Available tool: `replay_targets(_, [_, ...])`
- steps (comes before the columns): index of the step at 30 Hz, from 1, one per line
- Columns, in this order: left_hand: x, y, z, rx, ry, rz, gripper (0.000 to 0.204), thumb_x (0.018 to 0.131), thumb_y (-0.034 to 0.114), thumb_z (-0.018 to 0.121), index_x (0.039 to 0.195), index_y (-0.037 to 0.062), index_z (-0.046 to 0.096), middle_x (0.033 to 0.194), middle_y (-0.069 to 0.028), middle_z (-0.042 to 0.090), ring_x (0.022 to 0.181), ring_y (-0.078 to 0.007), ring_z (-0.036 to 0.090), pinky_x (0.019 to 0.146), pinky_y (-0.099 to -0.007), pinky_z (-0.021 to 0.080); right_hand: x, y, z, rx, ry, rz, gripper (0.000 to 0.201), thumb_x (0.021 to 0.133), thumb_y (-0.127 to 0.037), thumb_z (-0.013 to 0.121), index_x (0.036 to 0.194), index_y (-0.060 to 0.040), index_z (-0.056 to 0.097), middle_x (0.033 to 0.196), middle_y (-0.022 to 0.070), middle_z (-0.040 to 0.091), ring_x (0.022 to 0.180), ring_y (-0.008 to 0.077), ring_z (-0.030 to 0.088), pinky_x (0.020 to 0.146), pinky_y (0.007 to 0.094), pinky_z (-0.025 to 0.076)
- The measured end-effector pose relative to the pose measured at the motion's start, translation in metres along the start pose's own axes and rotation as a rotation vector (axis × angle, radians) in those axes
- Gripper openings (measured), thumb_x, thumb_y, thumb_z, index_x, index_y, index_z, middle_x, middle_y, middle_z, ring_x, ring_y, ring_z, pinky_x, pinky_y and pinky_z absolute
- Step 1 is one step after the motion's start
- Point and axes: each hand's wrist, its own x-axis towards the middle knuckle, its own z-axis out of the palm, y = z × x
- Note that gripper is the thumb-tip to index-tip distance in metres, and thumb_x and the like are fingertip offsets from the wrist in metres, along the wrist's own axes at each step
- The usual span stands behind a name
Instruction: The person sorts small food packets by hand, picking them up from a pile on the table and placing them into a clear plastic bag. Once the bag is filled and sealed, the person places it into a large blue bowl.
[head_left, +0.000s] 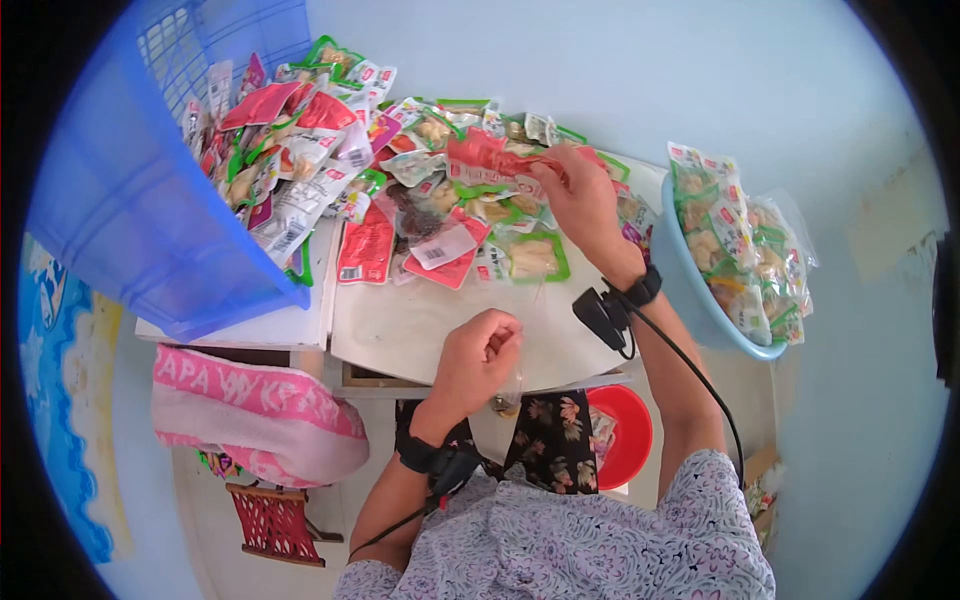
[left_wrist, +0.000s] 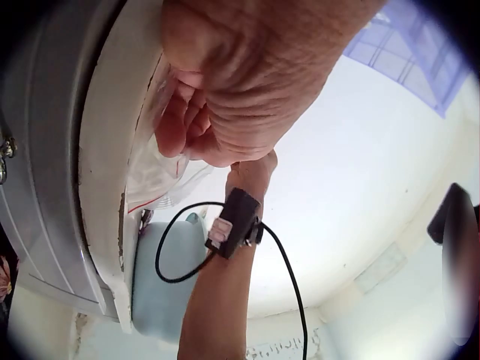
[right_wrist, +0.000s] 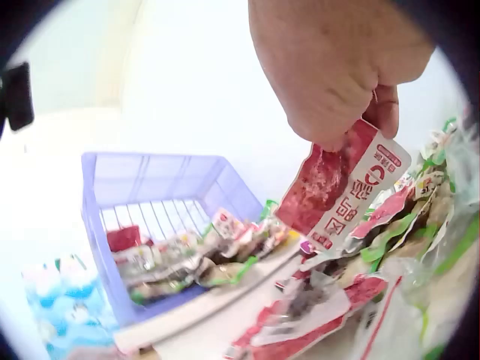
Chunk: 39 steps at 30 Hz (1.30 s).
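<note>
The right hand (head_left: 580,200) pinches a red and white snack packet (head_left: 485,158) above the pile of packets (head_left: 490,208); the right wrist view shows that packet (right_wrist: 341,184) hanging from its fingers. Near the table's front edge the left hand (head_left: 472,365), fingers curled, holds a clear plastic bag (head_left: 515,385). In the left wrist view the bag (left_wrist: 154,176) spreads below the fingers of the left hand (left_wrist: 232,82). Red packets (head_left: 367,245) and a green-edged packet (head_left: 535,257) lie on the table between the hands and the pile.
A tilted blue basket (head_left: 120,200) with many packets stands at the left. On the right is a light blue basin (head_left: 690,290) holding filled clear bags. Below the table are a red bucket (head_left: 635,440) and a pink towel (head_left: 255,410) to the left.
</note>
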Motion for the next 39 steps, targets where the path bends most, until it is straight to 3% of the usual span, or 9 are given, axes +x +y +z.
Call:
replay_targets(3, [0.0, 0.004, 0.001, 0.041, 0.006, -0.037, 0.011, 0.098, 0.003, 0.066, 0.108, -0.0012, 0.065, 0.086, -0.0031, 0.066, 0.071, -0.0049, 0.061, 0.053, -0.0219, 0.051, -0.021, 0.009, -0.025, 0.389, -0.009, 0.244, 0.022, 0.1, -0.022, 0.07, 0.097, -0.0001, 0.066, 0.071, 0.0045, 0.062, 0.06, 0.0138, 0.056, 0.054, 0.0331, 0.043])
replay_targets(6, [0.001, 0.008, 0.002, 0.058, 0.01, -0.052, 0.01, 0.098, 0.003, 0.066, 0.107, -0.0001, 0.065, 0.083, -0.0018, 0.065, 0.069, -0.0049, 0.061, 0.052, -0.022, 0.051, -0.053, 0.0, -0.052, 0.611, -0.038, 0.512, 0.022, 0.102, -0.022, 0.07, 0.101, -0.0001, 0.066, 0.074, -0.0011, 0.058, 0.061, 0.005, 0.048, 0.054, 0.0253, 0.038])
replay_targets(9, [0.001, 0.015, 0.004, 0.027, 0.013, -0.113, 0.01, 0.098, 0.006, 0.067, 0.106, 0.0, 0.065, 0.082, -0.0009, 0.065, 0.066, -0.0047, 0.06, 0.052, -0.0219, 0.049, -0.085, -0.01, -0.07, 0.795, 0.003, 0.572, 0.021, 0.104, -0.021, 0.067, 0.104, -0.0002, 0.066, 0.076, -0.0025, 0.059, 0.062, 0.0039, 0.048, 0.054, 0.022, 0.037])
replay_targets(15, [0.006, 0.017, 0.005, -0.005, 0.01, -0.223, 0.01, 0.098, 0.006, 0.067, 0.106, -0.0007, 0.065, 0.083, -0.0005, 0.066, 0.064, -0.005, 0.058, 0.052, -0.0218, 0.047, -0.151, -0.018, -0.101, 0.889, 0.061, 0.638, 0.018, 0.105, -0.02, 0.065, 0.105, -0.0012, 0.065, 0.081, -0.0042, 0.058, 0.066, 0.0045, 0.047, 0.058, 0.0216, 0.036])
replay_targets(21, [0.007, 0.021, 0.024, -0.044, 0.046, -0.193, 0.011, 0.098, 0.006, 0.067, 0.107, -0.0013, 0.064, 0.087, -0.0031, 0.067, 0.067, -0.0066, 0.06, 0.054, -0.0225, 0.05, -0.207, -0.021, -0.12, 0.915, 0.08, 0.763, 0.018, 0.105, -0.02, 0.065, 0.108, -0.0024, 0.066, 0.083, -0.005, 0.058, 0.072, 0.0034, 0.045, 0.062, 0.0214, 0.035])
replay_targets(24, [0.006, 0.025, 0.041, -0.061, 0.035, -0.18, 0.013, 0.099, 0.005, 0.066, 0.11, -0.0016, 0.064, 0.089, -0.0035, 0.067, 0.069, -0.0068, 0.061, 0.055, -0.0222, 0.051, -0.228, -0.012, -0.125, 0.907, 0.038, 0.824, 0.016, 0.105, -0.016, 0.063, 0.111, -0.001, 0.066, 0.086, -0.003, 0.061, 0.078, 0.0034, 0.05, 0.067, 0.0217, 0.041])
replay_targets(31, [0.008, 0.038, 0.062, 0.033, 0.051, -0.154, 0.017, 0.1, 0.004, 0.063, 0.117, -0.0005, 0.063, 0.088, -0.003, 0.067, 0.07, -0.0068, 0.06, 0.057, -0.0222, 0.051, -0.253, 0.008, -0.139, 0.719, -0.013, 0.735, 0.013, 0.104, -0.008, 0.061, 0.11, 0.0024, 0.066, 0.094, 0.0038, 0.069, 0.089, 0.0093, 0.059, 0.084, 0.0266, 0.051])
replay_targets(36, [0.008, 0.045, 0.072, 0.153, -0.045, -0.168, 0.019, 0.101, 0.004, 0.062, 0.12, -0.0003, 0.063, 0.089, -0.0025, 0.067, 0.071, -0.0072, 0.06, 0.061, -0.0232, 0.05, -0.25, 0.019, -0.14, 0.708, -0.078, 0.619, 0.015, 0.104, -0.01, 0.063, 0.111, 0.0033, 0.067, 0.088, 0.0021, 0.069, 0.08, 0.0074, 0.061, 0.074, 0.0242, 0.051])
replay_targets(39, [0.006, 0.051, 0.087, 0.199, -0.086, -0.071, 0.021, 0.102, 0.004, 0.061, 0.122, -0.001, 0.062, 0.091, -0.003, 0.068, 0.074, -0.008, 0.061, 0.066, -0.0244, 0.051, -0.235, 0.015, -0.145, 0.586, -0.26, 0.58, 0.015, 0.1, -0.008, 0.065, 0.11, 0.0037, 0.066, 0.088, 0.0069, 0.07, 0.086, 0.0106, 0.063, 0.078, 0.029, 0.053])
